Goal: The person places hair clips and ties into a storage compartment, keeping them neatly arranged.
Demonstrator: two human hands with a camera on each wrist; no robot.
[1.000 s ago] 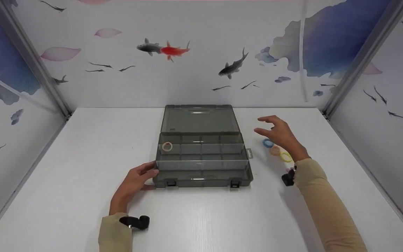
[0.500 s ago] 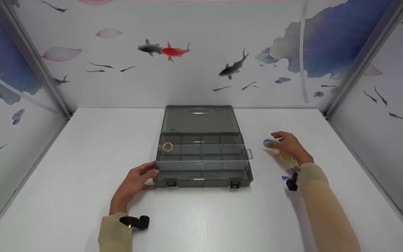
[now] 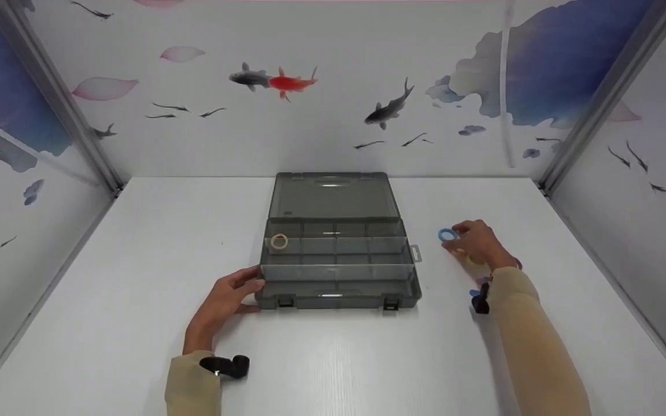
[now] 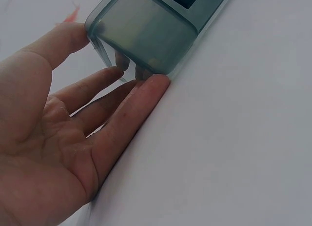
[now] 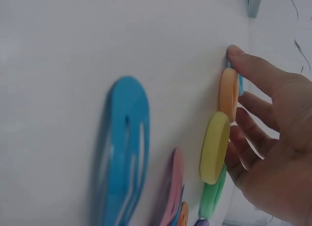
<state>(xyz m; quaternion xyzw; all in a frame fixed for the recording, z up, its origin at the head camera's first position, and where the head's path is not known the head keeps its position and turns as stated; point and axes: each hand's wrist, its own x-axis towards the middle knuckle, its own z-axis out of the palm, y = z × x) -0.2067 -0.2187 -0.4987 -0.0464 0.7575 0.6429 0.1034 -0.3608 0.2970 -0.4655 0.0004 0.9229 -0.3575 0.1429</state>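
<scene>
A grey translucent compartment box (image 3: 337,297) lies on the table with its lid tipped back. My left hand (image 3: 226,297) rests against its left front corner. In the left wrist view the thumb is at the rim and nearly straight fingers (image 4: 131,113) touch the side. To the right of the box my right hand (image 3: 480,242) pinches a blue hair tie (image 3: 447,235) between thumb and fingertips. Beside that hand, an orange hair tie (image 5: 227,94), a yellow one (image 5: 214,148) and a green one (image 5: 212,192) lie in a row. A beige hair tie (image 3: 279,241) sits in a left compartment.
Nearer the wrist lie a blue snap hair clip (image 5: 127,148) and a pink clip (image 5: 171,192), with more small pieces partly hidden. Patterned panels (image 3: 333,127) enclose the white table (image 3: 321,364) at the back and sides.
My right hand has come down from above the hair ties to the blue one and now pinches it, raised slightly at its near side. The left hand stays at the box corner.
</scene>
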